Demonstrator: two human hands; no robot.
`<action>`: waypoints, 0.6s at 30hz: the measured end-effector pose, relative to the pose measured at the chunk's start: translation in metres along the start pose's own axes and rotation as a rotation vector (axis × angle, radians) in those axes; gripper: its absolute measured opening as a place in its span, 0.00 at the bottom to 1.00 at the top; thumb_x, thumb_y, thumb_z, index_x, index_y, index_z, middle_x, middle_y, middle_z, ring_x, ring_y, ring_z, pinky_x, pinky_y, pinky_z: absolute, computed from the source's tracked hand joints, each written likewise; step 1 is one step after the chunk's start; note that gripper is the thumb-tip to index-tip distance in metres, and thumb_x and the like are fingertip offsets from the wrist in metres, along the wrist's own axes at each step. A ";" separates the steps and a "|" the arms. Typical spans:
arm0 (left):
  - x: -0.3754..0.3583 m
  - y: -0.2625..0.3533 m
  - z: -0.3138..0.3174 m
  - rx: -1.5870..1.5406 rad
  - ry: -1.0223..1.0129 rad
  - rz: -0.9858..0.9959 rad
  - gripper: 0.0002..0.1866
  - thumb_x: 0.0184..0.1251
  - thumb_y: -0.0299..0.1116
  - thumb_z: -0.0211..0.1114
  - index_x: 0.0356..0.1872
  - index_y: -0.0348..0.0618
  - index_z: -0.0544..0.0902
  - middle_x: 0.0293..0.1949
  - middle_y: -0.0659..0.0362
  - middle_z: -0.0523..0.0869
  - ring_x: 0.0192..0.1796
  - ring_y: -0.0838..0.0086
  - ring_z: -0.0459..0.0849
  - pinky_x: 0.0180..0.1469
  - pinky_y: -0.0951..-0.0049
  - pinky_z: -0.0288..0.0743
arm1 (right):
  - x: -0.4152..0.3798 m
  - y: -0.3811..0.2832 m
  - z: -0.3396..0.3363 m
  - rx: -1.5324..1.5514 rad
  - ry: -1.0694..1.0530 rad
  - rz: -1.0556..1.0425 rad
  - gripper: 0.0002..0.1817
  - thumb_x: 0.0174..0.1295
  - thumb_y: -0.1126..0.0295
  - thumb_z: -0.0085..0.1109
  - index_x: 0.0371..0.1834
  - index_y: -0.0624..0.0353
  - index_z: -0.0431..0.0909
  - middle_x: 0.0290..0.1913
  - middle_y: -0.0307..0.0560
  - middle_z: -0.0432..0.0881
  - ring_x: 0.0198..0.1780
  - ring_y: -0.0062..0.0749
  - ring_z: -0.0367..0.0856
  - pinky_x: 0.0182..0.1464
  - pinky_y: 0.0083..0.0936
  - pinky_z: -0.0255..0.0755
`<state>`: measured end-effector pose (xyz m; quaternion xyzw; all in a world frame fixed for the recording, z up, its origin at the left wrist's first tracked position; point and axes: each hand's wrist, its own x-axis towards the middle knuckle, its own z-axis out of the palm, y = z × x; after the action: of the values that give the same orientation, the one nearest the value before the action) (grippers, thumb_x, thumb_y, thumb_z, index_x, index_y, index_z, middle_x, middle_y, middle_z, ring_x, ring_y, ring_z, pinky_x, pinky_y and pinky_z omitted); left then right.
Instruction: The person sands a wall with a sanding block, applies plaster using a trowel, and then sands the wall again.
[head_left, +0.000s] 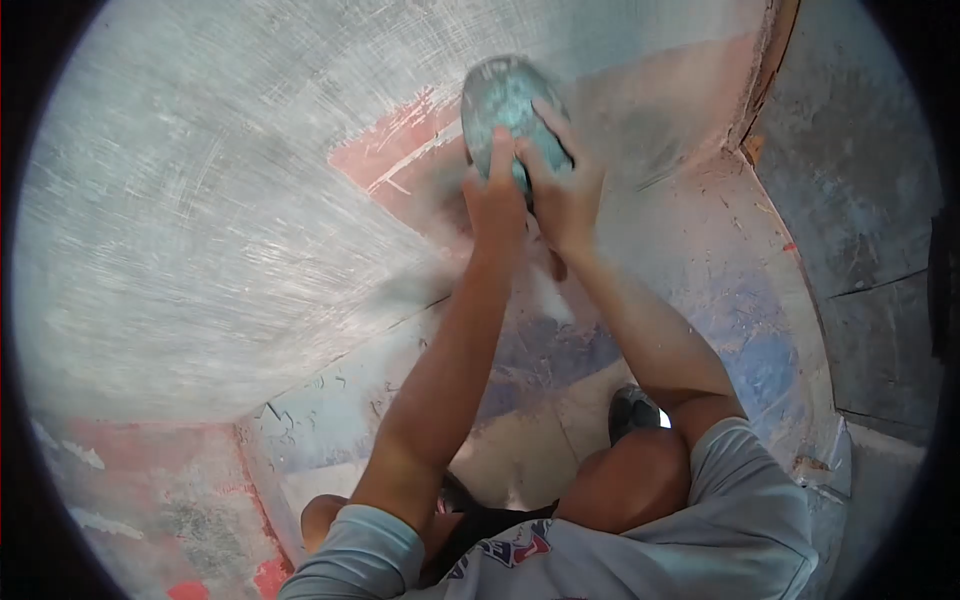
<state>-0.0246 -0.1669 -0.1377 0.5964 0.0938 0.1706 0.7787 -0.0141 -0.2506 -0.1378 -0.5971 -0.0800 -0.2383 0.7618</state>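
Both of my hands grip a dust-covered oval sander (507,95), its grey-green top rounded and facing me. My left hand (497,205) is closed on its near left side, with fingers laid up over the top. On the near right side, my right hand (567,195) wraps round it, fingers stretched along the edge. The sander lies against a large scratched grey panel (220,200), overlapping a patch of red paint (400,160). Its underside is hidden, and there is blur around it.
A pinkish ledge (720,200) with chipped edges curves down the right. Beyond it is dark grey flooring (870,200). Red-and-grey worn paint covers the lower left surface (170,480). My knee (630,480) and a dark shoe (632,412) are close below my arms.
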 end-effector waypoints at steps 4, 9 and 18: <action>-0.006 -0.040 -0.017 0.041 0.116 0.021 0.26 0.75 0.50 0.65 0.47 0.29 0.85 0.40 0.57 0.86 0.40 0.75 0.82 0.44 0.70 0.76 | -0.025 0.036 -0.005 -0.003 0.006 -0.044 0.23 0.62 0.69 0.66 0.61 0.65 0.82 0.55 0.64 0.86 0.58 0.40 0.86 0.60 0.30 0.76; -0.002 -0.005 -0.004 0.033 0.034 -0.026 0.26 0.75 0.50 0.65 0.45 0.29 0.85 0.41 0.57 0.86 0.42 0.74 0.82 0.44 0.71 0.77 | -0.008 0.014 -0.002 -0.011 -0.027 0.036 0.24 0.62 0.70 0.65 0.63 0.63 0.82 0.55 0.62 0.86 0.55 0.38 0.84 0.60 0.32 0.74; -0.009 -0.008 -0.005 -0.039 0.065 -0.040 0.23 0.75 0.46 0.65 0.45 0.30 0.85 0.42 0.59 0.85 0.42 0.76 0.82 0.43 0.72 0.77 | -0.011 0.020 0.000 0.041 -0.036 0.086 0.22 0.62 0.70 0.66 0.60 0.64 0.83 0.53 0.64 0.87 0.54 0.41 0.88 0.57 0.33 0.78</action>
<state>-0.0334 -0.1677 -0.1471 0.5732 0.1276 0.1758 0.7901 -0.0147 -0.2445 -0.1601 -0.5883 -0.0730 -0.1928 0.7819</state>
